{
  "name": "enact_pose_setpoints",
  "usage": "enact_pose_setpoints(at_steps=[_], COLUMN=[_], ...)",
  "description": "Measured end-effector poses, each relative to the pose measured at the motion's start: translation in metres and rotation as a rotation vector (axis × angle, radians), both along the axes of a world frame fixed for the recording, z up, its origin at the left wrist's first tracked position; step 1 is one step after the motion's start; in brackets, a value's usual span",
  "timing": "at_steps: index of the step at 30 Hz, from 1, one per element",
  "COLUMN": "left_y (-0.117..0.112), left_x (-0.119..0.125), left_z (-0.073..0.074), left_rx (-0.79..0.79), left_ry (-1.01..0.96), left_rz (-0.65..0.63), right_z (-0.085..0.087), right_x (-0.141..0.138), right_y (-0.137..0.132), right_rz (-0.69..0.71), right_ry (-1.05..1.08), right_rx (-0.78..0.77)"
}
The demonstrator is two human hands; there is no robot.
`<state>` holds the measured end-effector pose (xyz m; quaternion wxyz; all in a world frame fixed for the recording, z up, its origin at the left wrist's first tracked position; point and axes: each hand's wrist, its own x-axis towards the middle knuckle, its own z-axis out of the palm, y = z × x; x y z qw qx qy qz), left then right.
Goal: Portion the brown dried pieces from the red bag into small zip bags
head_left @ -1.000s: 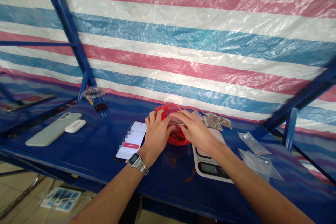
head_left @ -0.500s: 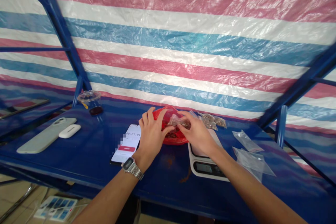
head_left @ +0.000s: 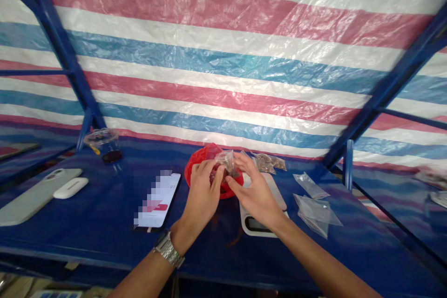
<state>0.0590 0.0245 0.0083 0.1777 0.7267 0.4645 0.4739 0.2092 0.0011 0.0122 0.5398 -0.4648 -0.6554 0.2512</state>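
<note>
A small clear plastic bag (head_left: pixel 227 160) is held over a red plastic bag (head_left: pixel 196 160), which stands with its mouth spread and dark contents inside. From the left, my left hand (head_left: pixel 203 188) curls its fingers and thumb at the clear bag's near side. My right hand (head_left: pixel 257 191) grips the clear bag's right side between thumb and fingers. Part of the grip is hidden behind the hands. Under my right hand lies a white digital scale (head_left: pixel 256 228). Behind it are small filled clear bags (head_left: pixel 264 163) with brownish contents.
Flat clear bags (head_left: pixel 316 212) lie right of the scale on the blue table (head_left: pixel 115 242). To the left are a lit phone (head_left: pixel 159 202), a pale green phone (head_left: pixel 37 198), a white earbud case (head_left: pixel 71 188) and a clear cup (head_left: pixel 104 144). A striped tarp (head_left: pixel 223 70) hangs behind.
The view has shifted, so the table things sit further left. My left hand has moved in over the red bag, and the clear bag is now raised more upright between my hands.
</note>
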Motion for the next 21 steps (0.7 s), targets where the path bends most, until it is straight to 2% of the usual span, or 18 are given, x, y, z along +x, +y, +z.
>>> enact_pose_setpoints(at_steps=[5,9,13,18,21], left_y=[-0.002,-0.012,-0.019,-0.020,-0.019], left_x=[0.007,0.018,0.029,0.037,0.039], left_z=[-0.004,-0.002,0.000,-0.003,-0.007], left_rx=[-0.147,-0.244,-0.245,-0.242,-0.281], left_ry=[-0.209,-0.265,-0.334,-0.339,-0.317], left_rz=[-0.083,-0.295,-0.489,-0.530,-0.501], right_z=[0.005,0.003,0.004,0.011,0.011], right_x=[0.007,0.019,0.036,0.059,0.075], right_y=[-0.022,-0.028,-0.028,-0.029,-0.027], right_rz=[0.039,-0.061,-0.081,-0.176,-0.239], right_ry=[0.099,0.262,0.278,0.192,0.204], right_rx=[-0.004,-0.074,-0.098,-0.054,-0.057])
